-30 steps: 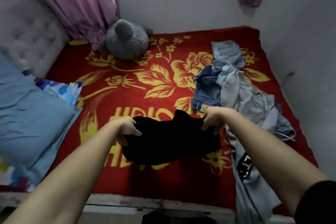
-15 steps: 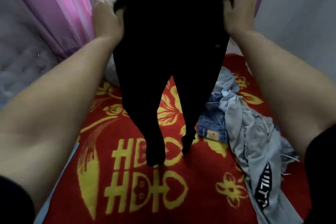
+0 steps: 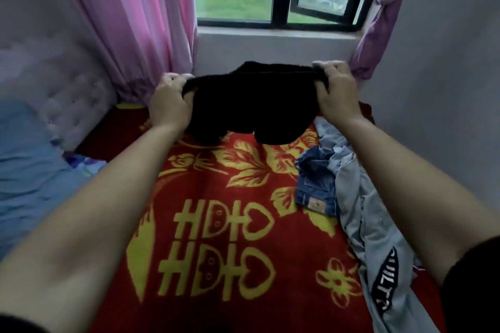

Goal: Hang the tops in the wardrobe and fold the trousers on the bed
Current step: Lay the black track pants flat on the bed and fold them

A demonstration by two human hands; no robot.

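Bedding first: the red blanket (image 3: 243, 265) with yellow flowers is the folding surface. Along the blanket's right edge lies a heap made of a pale grey top (image 3: 362, 224) and blue jeans (image 3: 315, 184). Above the blanket's far end hang the black trousers (image 3: 251, 105), held by the waistband with the legs bunched. Whether their lower ends touch the blanket I cannot tell. The left hand (image 3: 169, 101) and right hand (image 3: 336, 92) each grip one end of the waistband, fingers curled round the cloth, the left sitting lower. Likely trouble: laid down as they are, the bunched legs would crumple under the seat and spoil the fold. Set too near the blanket's right edge, they would land on the heap and tangle. The uneven grip could twist the waistband.
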